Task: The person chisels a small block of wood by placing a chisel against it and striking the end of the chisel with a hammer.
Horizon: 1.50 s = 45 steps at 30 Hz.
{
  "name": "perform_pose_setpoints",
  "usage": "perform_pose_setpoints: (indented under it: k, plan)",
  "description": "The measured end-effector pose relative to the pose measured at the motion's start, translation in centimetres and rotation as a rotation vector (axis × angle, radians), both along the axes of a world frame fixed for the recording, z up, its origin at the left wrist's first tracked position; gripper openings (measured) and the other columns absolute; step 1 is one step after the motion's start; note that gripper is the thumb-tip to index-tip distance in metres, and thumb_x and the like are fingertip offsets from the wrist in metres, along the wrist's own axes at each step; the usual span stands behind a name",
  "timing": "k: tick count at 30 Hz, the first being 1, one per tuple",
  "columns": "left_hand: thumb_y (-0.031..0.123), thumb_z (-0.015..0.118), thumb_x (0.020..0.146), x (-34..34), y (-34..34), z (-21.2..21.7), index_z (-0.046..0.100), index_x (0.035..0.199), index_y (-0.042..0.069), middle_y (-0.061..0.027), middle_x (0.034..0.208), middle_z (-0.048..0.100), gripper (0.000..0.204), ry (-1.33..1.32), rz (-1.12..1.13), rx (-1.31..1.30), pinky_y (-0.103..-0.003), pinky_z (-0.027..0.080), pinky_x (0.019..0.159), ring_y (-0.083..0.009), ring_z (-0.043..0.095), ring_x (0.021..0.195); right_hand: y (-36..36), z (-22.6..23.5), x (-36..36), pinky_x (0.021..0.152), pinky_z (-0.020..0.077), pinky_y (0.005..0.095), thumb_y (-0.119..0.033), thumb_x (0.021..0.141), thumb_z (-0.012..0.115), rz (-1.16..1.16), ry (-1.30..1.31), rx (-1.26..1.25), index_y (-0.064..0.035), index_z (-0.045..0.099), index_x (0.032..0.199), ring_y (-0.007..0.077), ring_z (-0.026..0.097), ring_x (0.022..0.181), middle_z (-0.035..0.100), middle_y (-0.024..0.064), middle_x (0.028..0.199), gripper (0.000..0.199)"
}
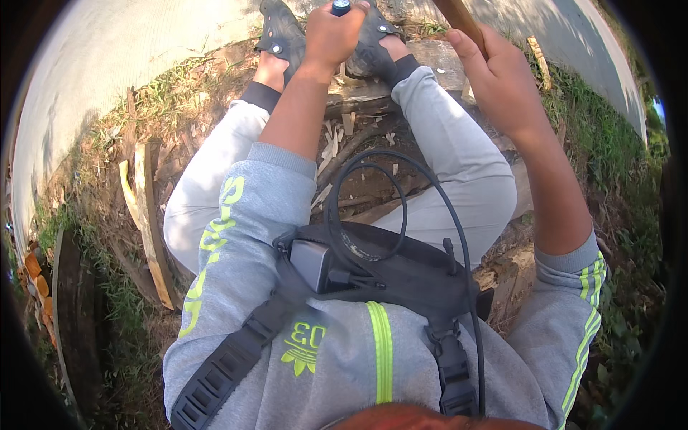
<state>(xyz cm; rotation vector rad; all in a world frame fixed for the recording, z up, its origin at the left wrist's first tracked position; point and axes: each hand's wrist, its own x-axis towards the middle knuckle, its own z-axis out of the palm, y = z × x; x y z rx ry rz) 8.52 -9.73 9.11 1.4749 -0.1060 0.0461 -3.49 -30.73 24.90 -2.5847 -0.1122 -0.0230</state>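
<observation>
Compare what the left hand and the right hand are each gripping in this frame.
The left hand is a closed fist around a small dark blue-tipped handle, held upright; the right hand wraps a thicker brown wooden handle slanting up and left. The left sits between the feet; the right is off to the side. Both tools run out of frame.

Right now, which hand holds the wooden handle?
The right hand, raised at upper right, wraps the brown wooden handle. The left hand instead grips a dark blue-tipped tool.
</observation>
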Motion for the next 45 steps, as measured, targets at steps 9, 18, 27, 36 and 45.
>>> perform_pose_setpoints:
  k: [9, 18, 27, 36, 45]
  plan:
    - [0.022, 0.063, 0.100, 0.3, -0.4, 0.7, 0.068, 0.084, 0.001, -0.0094, 0.073, 0.069, 0.027, -0.254, 0.036, 0.292, -0.040, 0.049, 0.064, -0.0206, 0.066, 0.069, -0.8, -1.0, 0.4, 0.062, 0.0404, 0.0351, -0.047, 0.106, 0.059, 0.039, 0.046, -0.190, -0.0015, 0.070, 0.107, 0.0172, 0.048, 0.063, 0.051, 0.0044, 0.068, 0.047]
    - [0.032, 0.070, 0.101, -2.8, -0.9, 0.3, 0.049, 0.068, 0.006, 0.0029, 0.065, 0.048, 0.047, -0.036, -0.015, 0.199, -0.031, 0.036, 0.055, -0.0103, 0.040, 0.058, -3.9, -7.1, 0.8, 0.042, 0.0294, 0.0226, -0.045, 0.109, 0.056, -0.277, 0.080, 0.915, -0.0112, 0.056, 0.094, 0.0032, 0.035, 0.047, 0.044, -0.0061, 0.064, 0.037]
    - [0.012, 0.063, 0.106, -7.5, 1.1, -0.8, 0.048, 0.070, 0.007, 0.0036, 0.069, 0.048, 0.039, -0.169, -0.195, 0.154, -0.027, 0.034, 0.059, -0.0066, 0.039, 0.063, -7.6, -20.1, -0.8, 0.043, 0.0329, 0.0269, -0.046, 0.109, 0.053, -0.540, 0.399, 1.191, -0.0127, 0.051, 0.090, 0.0061, 0.038, 0.047, 0.041, -0.0058, 0.062, 0.039]
    - [0.018, 0.068, 0.097, -3.5, 0.1, 0.8, 0.057, 0.073, 0.005, -0.0005, 0.066, 0.056, 0.030, 0.052, -0.319, 0.205, -0.029, 0.035, 0.056, -0.0095, 0.047, 0.060, -3.7, -18.0, -1.1, 0.083, 0.0525, 0.0473, -0.048, 0.107, 0.054, -0.148, 0.264, 0.566, 0.0030, 0.067, 0.099, 0.0389, 0.070, 0.089, 0.072, 0.0205, 0.090, 0.054]
    - [0.012, 0.061, 0.095, -2.8, 0.4, 0.6, 0.053, 0.070, 0.007, -0.0001, 0.062, 0.049, 0.027, 0.051, -0.211, -0.033, -0.030, 0.032, 0.054, -0.0111, 0.041, 0.055, -0.1, -18.0, -1.1, 0.079, 0.0531, 0.0485, -0.048, 0.107, 0.052, -0.094, 0.313, 0.587, 0.0011, 0.066, 0.097, 0.0387, 0.070, 0.084, 0.070, 0.0219, 0.083, 0.052]
